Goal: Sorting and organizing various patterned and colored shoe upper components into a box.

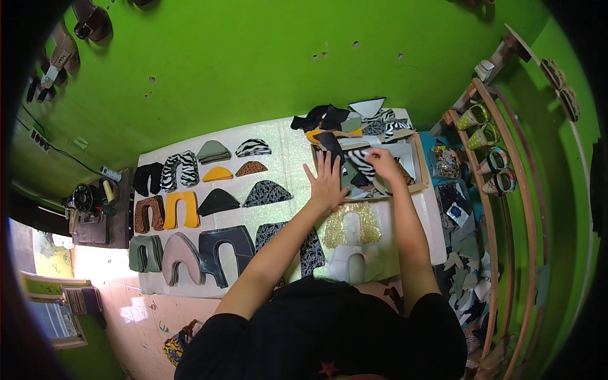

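– Just left of the right hand [382,163], what's that?
– Zebra-striped scrap [360,166], black and white, lying in the open box [420,163]. Right fingertips look pinched shut on its edge; exact contact partly hidden.
– Left hand [325,185]?
– Fingers spread wide, palm down, gripping nothing. Sits left of the pinch, at the box's near-left corner, over dark scraps. Probably steadying things there.
– Nearer the body than the grip?
– Gold arch piece [334,230], glittery, coarse sparkle; below it a plain white arch piece [339,265].
– Well left of the grip?
– Neat rows: yellow arch stack [171,210], smooth; yellow half-moon pile [218,174], flat-based. Likely grouped by shape and colour so they don't mix.
– Beyond the grip?
– Loose scrap heap [324,118], jumbled, pointy offcuts. Leather or fabric, can't tell.
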`<action>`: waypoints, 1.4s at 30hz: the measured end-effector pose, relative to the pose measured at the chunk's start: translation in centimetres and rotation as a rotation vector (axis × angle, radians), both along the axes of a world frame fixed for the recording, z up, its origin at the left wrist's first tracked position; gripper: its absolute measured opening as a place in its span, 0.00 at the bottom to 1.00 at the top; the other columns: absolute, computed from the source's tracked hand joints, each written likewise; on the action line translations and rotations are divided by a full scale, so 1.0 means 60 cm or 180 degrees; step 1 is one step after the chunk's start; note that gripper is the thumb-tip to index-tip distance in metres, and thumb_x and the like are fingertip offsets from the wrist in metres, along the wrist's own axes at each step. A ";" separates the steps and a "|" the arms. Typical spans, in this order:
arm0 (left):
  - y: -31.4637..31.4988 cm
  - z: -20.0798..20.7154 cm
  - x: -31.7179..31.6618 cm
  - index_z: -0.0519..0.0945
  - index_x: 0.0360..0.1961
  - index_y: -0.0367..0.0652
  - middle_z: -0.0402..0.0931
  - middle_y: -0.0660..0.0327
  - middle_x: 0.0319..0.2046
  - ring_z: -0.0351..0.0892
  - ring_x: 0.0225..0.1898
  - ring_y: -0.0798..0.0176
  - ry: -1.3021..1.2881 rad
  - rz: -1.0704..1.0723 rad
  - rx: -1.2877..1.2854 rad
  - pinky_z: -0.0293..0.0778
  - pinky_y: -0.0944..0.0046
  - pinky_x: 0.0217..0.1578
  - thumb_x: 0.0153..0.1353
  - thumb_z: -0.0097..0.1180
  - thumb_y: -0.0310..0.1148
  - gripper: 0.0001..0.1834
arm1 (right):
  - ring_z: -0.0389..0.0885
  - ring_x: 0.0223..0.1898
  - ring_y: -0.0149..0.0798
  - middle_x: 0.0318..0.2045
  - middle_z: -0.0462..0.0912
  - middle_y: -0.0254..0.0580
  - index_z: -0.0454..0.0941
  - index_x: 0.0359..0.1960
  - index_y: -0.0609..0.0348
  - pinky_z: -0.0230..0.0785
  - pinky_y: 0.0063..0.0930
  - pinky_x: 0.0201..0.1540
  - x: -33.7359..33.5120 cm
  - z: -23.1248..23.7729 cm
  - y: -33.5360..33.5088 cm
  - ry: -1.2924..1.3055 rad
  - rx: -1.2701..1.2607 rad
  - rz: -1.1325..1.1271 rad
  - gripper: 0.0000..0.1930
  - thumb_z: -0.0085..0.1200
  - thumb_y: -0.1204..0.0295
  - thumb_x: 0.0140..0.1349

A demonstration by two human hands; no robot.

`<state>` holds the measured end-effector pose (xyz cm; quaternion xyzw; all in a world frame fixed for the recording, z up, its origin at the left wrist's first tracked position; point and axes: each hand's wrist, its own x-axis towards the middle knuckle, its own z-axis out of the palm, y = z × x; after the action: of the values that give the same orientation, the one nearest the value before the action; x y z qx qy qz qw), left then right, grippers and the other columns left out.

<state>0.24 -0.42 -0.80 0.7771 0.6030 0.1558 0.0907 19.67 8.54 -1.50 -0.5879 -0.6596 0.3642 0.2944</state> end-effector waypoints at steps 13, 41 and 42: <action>0.108 0.041 0.029 0.70 0.41 0.37 0.73 0.59 0.20 0.74 0.21 0.64 -0.3059 0.0004 -0.0356 0.67 0.66 0.23 0.51 0.52 0.29 0.15 | 0.71 0.27 0.21 0.22 0.74 0.30 0.71 0.39 0.64 0.64 0.15 0.32 -0.016 0.083 0.059 0.0804 -0.0199 0.0534 0.13 0.50 0.83 0.50; 0.186 -0.039 0.018 0.71 0.39 0.36 0.73 0.63 0.28 0.68 0.26 0.77 -0.3840 0.0609 0.0212 0.65 0.77 0.26 0.59 0.47 0.29 0.09 | 0.76 0.44 0.42 0.44 0.76 0.44 0.76 0.39 0.57 0.71 0.33 0.42 -0.022 0.000 0.331 -0.2586 -0.0991 -0.1184 0.19 0.59 0.63 0.45; 0.187 -0.039 0.021 0.72 0.39 0.36 0.73 0.63 0.28 0.68 0.26 0.77 -0.3854 0.0566 0.0237 0.65 0.77 0.26 0.59 0.48 0.29 0.09 | 0.76 0.44 0.42 0.44 0.76 0.44 0.76 0.39 0.57 0.71 0.33 0.42 -0.012 -0.003 0.332 -0.2593 -0.0977 -0.1204 0.19 0.59 0.63 0.45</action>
<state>1.53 10.80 -3.14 0.4999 0.5012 0.5975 0.3766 18.93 28.49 -1.66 -0.8294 -0.5413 0.1373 -0.0174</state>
